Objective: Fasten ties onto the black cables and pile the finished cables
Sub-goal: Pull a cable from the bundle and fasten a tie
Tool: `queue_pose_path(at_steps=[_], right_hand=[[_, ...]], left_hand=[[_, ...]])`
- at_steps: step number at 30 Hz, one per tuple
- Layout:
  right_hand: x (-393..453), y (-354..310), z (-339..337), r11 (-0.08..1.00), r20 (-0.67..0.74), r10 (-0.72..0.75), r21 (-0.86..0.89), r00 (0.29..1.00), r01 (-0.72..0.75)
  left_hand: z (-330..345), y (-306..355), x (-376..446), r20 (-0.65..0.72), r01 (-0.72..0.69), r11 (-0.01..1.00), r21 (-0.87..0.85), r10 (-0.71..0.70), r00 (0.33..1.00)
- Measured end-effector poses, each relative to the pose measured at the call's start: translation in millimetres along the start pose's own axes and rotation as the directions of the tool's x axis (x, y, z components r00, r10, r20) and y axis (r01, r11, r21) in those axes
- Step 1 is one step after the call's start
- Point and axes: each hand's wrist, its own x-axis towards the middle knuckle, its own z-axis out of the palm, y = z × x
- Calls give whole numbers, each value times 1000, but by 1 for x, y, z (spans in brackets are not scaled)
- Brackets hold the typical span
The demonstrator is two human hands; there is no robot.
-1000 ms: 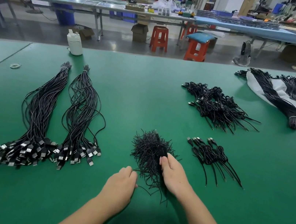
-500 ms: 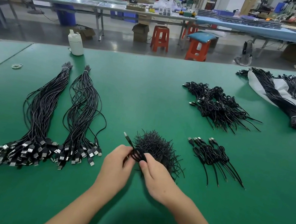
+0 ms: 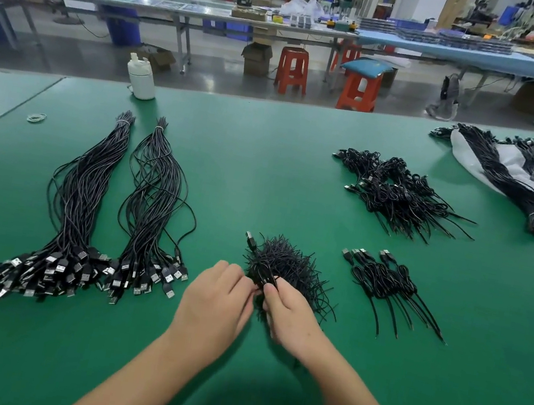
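Black cables lie in groups on a green table: two long bundles at the left with their plugs fanned toward the near edge, a small row of tied cables at the right near the middle, a larger pile farther right, and more bundles on a white bag at the far right. A heap of black ties sits at the near centre. A white bottle stands at the far edge, with rubber bands at the far left. Beyond are long workbenches, orange stools and people at work. Both forearms reach in from the near edge; the left hand and right hand meet fingertip to fingertip, pinching one coiled cable whose plug points away over the heap
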Motion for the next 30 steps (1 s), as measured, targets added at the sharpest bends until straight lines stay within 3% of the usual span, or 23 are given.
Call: queue_pose_path(at_steps=[2,6,9,12,13,15,17,20,24,30], right_hand=[[0,-2,-1,984,80,70,156,994,-82],[-5,-6,-3,959,205,96,242,974,-146],[-5,-8,0,947,242,83,282,967,-152],[-6,-11,1,935,270,121,293,955,-202],[-6,-13,1,955,257,115,236,960,-177],[-8,-13,-1,998,194,3,-63,981,10],[-10,-10,-1,888,187,-119,-419,975,189],[-12,-8,-3,672,203,-238,-671,950,312],[-11,0,-1,423,258,-347,-815,902,396],[-9,10,4,304,329,-358,-844,874,442]], left_hand=[[-3,-4,2,-55,-166,985,41,168,984],[-9,-16,7,45,-340,940,-41,341,939],[-13,-21,13,119,-248,967,-58,253,960],[-15,-16,16,183,1,982,-189,34,983],[-16,-15,17,212,87,970,-227,-38,976],[-15,-14,19,292,241,930,-276,-158,943],[-14,-14,20,387,393,866,-309,-263,884],[-14,-15,21,493,567,764,-309,-381,782],[-11,-19,21,586,641,717,-275,-404,703],[-8,-20,19,639,647,729,-222,-393,661]])
